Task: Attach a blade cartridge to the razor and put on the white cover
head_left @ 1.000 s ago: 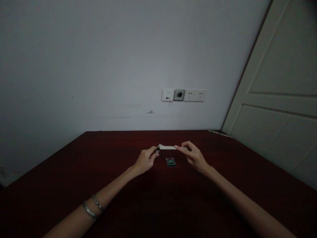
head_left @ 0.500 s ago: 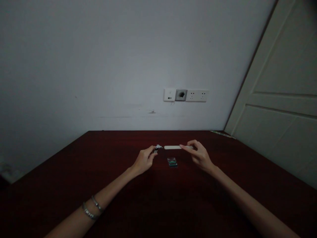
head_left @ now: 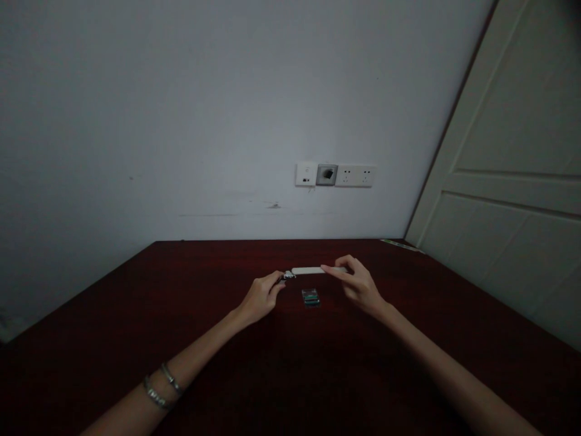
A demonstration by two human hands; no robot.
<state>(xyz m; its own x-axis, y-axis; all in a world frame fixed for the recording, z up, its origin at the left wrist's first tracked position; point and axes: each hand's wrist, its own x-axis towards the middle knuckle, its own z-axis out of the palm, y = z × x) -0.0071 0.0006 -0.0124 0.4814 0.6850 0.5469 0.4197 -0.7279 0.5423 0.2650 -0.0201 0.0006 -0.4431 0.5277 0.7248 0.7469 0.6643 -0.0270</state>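
Dark red wooden table (head_left: 181,290) against a pale grey wall (head_left: 181,121) with a white socket strip (head_left: 356,175); cream panelled door (head_left: 521,181) at right. Left hand (head_left: 261,298), two silver bracelets (head_left: 161,387) on its forearm, fingertips pinched on a small silvery metal piece (head_left: 289,275). Right hand (head_left: 358,284) pinching one end of a slim white plastic bar (head_left: 307,270), held level just above the table. Bar's free end just beside the metal piece; touching or not, impossible to tell. Small green-tinted rectangular item (head_left: 311,297) flat on the table between the hands.
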